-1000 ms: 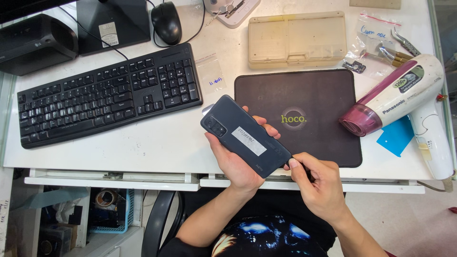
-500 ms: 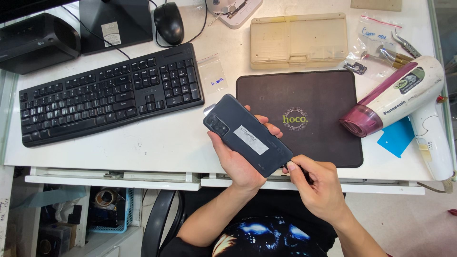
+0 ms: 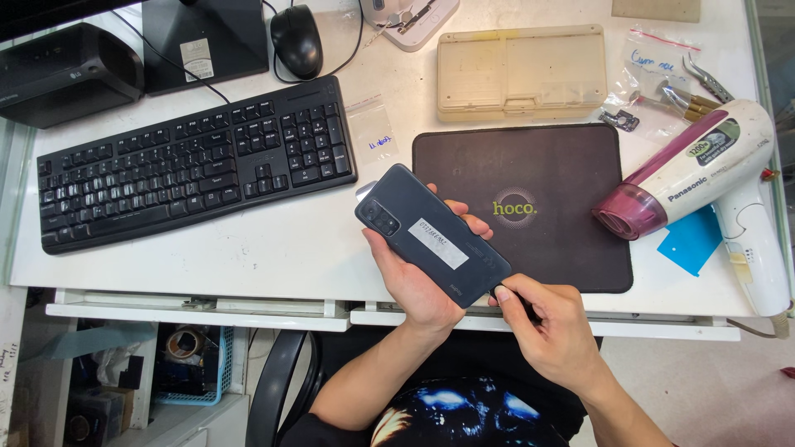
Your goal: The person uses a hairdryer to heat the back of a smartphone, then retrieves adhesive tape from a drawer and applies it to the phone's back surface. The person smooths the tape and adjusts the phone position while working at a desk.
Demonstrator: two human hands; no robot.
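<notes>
My left hand (image 3: pixel 418 277) grips a dark smartphone (image 3: pixel 432 233) from below, back side up, with a white label strip across its middle and the camera block at the upper left. My right hand (image 3: pixel 551 327) pinches a small dark tool (image 3: pixel 503 291) with its tip at the phone's lower right corner. Most of the tool is hidden by my fingers. Both hands hover over the front edge of the white desk (image 3: pixel 265 252).
A dark mat (image 3: pixel 538 170) lies right of the phone. A white and magenta hair dryer (image 3: pixel 704 174) rests at the right, a black keyboard (image 3: pixel 190 165) at the left. A beige case (image 3: pixel 522 70), mouse (image 3: pixel 296 40), small plastic bags (image 3: pixel 662 58) and tweezers (image 3: pixel 704 81) sit behind.
The phone and both hands have shifted slightly right and down; the grip is unchanged.
</notes>
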